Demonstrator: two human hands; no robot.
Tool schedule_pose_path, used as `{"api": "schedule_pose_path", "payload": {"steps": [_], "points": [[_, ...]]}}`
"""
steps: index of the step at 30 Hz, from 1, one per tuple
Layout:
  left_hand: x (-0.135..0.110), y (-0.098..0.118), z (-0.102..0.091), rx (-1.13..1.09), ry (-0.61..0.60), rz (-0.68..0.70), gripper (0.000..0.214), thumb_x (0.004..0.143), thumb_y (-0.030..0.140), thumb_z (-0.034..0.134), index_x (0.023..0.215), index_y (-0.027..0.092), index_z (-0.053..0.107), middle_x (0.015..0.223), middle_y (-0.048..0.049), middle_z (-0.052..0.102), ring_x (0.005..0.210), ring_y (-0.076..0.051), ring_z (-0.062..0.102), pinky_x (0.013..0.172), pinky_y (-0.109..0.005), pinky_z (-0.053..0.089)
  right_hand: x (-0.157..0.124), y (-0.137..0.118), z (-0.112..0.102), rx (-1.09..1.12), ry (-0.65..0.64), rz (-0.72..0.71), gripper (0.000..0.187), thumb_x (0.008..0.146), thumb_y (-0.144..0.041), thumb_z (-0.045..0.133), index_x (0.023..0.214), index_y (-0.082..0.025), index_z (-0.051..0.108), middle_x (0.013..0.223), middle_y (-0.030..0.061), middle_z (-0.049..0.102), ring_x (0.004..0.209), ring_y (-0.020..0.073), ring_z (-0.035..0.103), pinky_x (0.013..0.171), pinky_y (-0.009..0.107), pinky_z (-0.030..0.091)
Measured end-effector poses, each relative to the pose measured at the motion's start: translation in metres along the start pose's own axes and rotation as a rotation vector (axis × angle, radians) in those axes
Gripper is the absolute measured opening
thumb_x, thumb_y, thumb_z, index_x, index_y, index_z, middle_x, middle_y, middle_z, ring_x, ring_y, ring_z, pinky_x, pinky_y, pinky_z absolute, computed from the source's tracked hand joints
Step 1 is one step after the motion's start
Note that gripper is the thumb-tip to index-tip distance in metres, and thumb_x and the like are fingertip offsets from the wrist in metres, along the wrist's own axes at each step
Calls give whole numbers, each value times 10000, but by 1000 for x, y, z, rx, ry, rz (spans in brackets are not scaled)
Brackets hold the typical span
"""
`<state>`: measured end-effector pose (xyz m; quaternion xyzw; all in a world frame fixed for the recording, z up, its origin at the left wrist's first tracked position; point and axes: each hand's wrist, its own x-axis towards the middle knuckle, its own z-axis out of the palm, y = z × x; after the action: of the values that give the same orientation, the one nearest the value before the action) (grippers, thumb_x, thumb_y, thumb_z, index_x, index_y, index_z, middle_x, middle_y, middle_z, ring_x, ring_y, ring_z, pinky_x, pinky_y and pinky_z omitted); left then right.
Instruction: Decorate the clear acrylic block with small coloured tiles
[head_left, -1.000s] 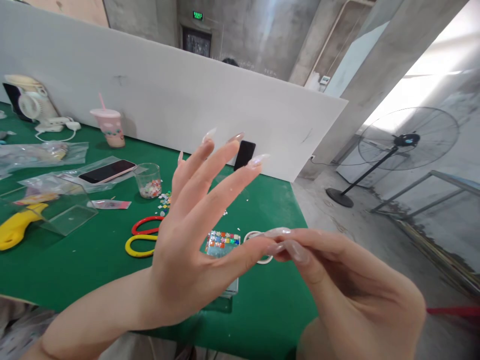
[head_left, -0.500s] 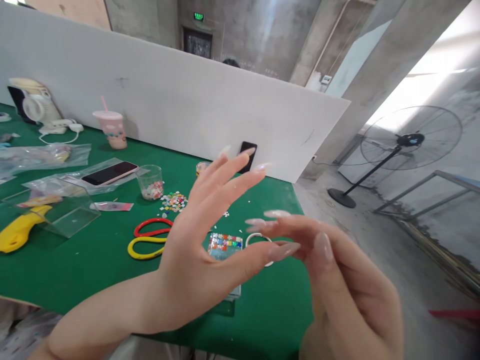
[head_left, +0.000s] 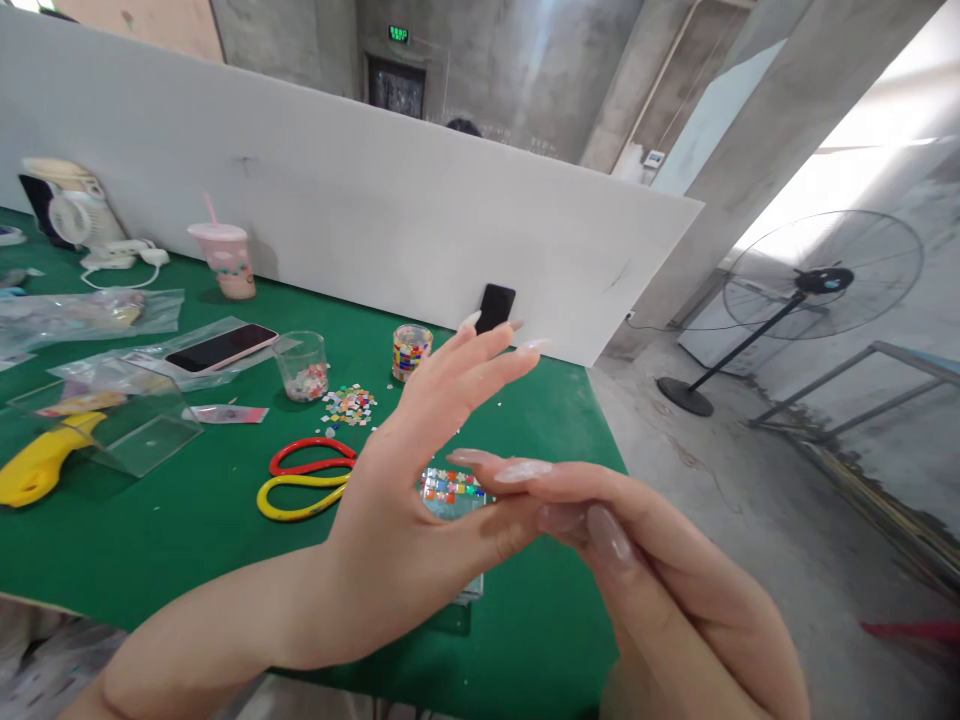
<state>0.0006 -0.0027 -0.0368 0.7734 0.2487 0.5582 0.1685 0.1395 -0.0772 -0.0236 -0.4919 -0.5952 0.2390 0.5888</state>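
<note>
My left hand (head_left: 409, 510) is raised over the green table, its fingers stretched out and apart, with nothing in them that I can see. The fingers of my right hand (head_left: 675, 570) are closed about the tip of my left thumb. Whether some tiny piece sits between them is hidden. Below and partly behind my hands lies a clear-sided box (head_left: 452, 490) with rows of colourful square gems on its top. Red-and-yellow-handled scissors (head_left: 300, 497) lie left of my left wrist, their blades hidden behind the hand.
Loose mosaic tiles (head_left: 349, 404) lie beside a clear cup (head_left: 304, 368) of pieces and a multicoloured jar (head_left: 410, 350). Leftward are a phone (head_left: 221, 347), a clear stand (head_left: 150, 430), a yellow tool (head_left: 45, 460) and a pink tumbler (head_left: 227, 262). A white partition (head_left: 360, 200) borders the table.
My right hand has moved left and its fingers have closed on my left thumb tip. They now cover the white ring on the table. The multicoloured jar shows more fully.
</note>
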Motion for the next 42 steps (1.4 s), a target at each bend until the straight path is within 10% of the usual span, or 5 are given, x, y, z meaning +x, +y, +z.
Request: {"api": "schedule_pose_path", "payload": {"steps": [20,28,31,35,42], "points": [[-5,3,16,301,116,341,375,851,16,485,1147,224,584,1311,-67,592,1377,-243,407,1180,-519,294,20,18,7,228,-96,97,247,886,-321,612,723,-227,771,611,-2,722,549,160,671,550,249,565],[7,3,-9,174,-150,387,404,861,99,520,1257,174,526,1355,-139,548,1340,-246,469,1142,-449,377,57,61,-12,-147,55,54,243,845,-380,654,691,-219,751,682,21,758,603,163,690,566,225,534],[19,-13,-31,238,-270,193,344,968,319,487,1286,191,512,1267,-116,624,1172,-205,602,952,-329,517,63,93,-12,-209,67,159,247,780,-436,706,724,-204,768,764,46,785,745,223,733,717,302,569],[21,-78,-63,653,-498,-561,495,1004,525,248,844,209,594,748,-15,674,702,-189,652,619,-294,468,48,145,-7,-245,34,274,423,804,-556,636,647,-179,743,724,80,779,755,259,740,780,353,564],[-41,-175,-77,844,-639,-742,436,916,521,510,998,101,596,819,-110,691,773,-274,672,610,-321,449,14,206,-13,-343,191,313,634,855,-697,438,769,-148,745,817,151,782,814,318,737,834,414,535]]}}
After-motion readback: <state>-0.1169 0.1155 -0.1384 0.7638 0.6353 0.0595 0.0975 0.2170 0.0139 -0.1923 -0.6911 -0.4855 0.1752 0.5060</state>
